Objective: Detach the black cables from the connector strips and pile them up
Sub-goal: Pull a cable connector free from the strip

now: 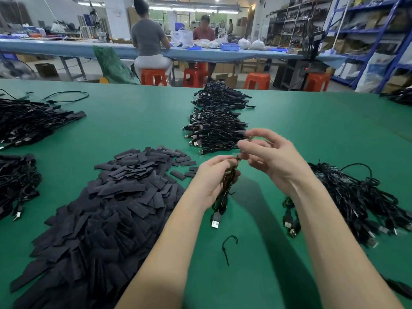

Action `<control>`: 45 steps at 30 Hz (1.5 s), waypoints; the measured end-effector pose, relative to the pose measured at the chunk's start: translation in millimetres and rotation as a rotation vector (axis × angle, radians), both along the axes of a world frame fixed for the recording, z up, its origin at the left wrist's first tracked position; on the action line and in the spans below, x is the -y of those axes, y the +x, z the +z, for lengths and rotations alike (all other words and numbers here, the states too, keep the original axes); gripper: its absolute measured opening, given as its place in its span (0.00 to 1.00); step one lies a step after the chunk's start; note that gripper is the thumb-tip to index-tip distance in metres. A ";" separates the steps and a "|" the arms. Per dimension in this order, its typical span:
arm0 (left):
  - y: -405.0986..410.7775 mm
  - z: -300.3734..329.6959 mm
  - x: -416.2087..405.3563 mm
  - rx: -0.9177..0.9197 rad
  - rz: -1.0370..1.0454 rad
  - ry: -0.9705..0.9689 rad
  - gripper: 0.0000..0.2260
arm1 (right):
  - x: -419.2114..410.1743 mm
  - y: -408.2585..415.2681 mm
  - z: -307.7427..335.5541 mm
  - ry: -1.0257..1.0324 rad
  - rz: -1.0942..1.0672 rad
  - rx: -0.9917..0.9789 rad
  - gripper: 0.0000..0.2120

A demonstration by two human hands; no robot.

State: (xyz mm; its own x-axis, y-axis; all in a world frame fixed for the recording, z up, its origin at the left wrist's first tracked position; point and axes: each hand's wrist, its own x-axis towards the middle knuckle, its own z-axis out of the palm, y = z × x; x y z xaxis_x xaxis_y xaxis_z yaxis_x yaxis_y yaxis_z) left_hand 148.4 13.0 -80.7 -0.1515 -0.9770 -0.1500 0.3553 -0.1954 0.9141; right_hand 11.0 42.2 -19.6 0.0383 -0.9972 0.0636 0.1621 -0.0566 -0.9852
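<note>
Left hand [211, 179]: I have its fingers curled round a bundled black cable [226, 192], held upright above the desk [289, 121] so the top end faces the other hand; the USB plug [215, 221] dangles below the palm
Right hand [265, 152]: thumb and fingertips pinch at the top of the bundle, the rest loosely spread; what exactly it nips is too blurred to tell, I judge it the end to be pulled free
Why mid-air: both hands meet between the piles, so either pile is a short reach
Finished cables [214, 130]: heaped straight ahead, just beyond my hands, a second heap [220, 97] behind it
Strips [107, 208]: a wide drift of flat black pieces to my left
Waiting stock [356, 201]: tangled cables to my right, near that forearm
Further heaps [24, 121]: far left, well apart
In the way: a loose black tie [228, 246] lies on the desk under my arms; nothing blocks the route ahead
</note>
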 end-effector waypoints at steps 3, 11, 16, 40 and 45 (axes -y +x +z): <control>4.9 3.6 -4.0 0.002 -0.093 0.025 0.03 | -7.0 -18.5 -23.1 0.061 -0.051 0.227 0.14; 9.2 12.8 -10.9 -0.019 -0.253 0.157 0.05 | -2.2 -20.0 -51.6 0.088 -0.140 0.276 0.15; 8.6 12.3 -10.8 -0.052 -0.261 0.185 0.05 | -0.6 -19.5 -54.8 0.057 -0.140 0.245 0.14; 18.4 13.5 -12.8 0.099 -0.344 -0.015 0.02 | -3.0 -37.2 -53.4 0.078 0.110 0.237 0.18; 21.4 14.2 -13.5 0.028 -0.399 -0.033 0.07 | -4.0 -34.2 -51.8 -0.043 0.137 0.272 0.11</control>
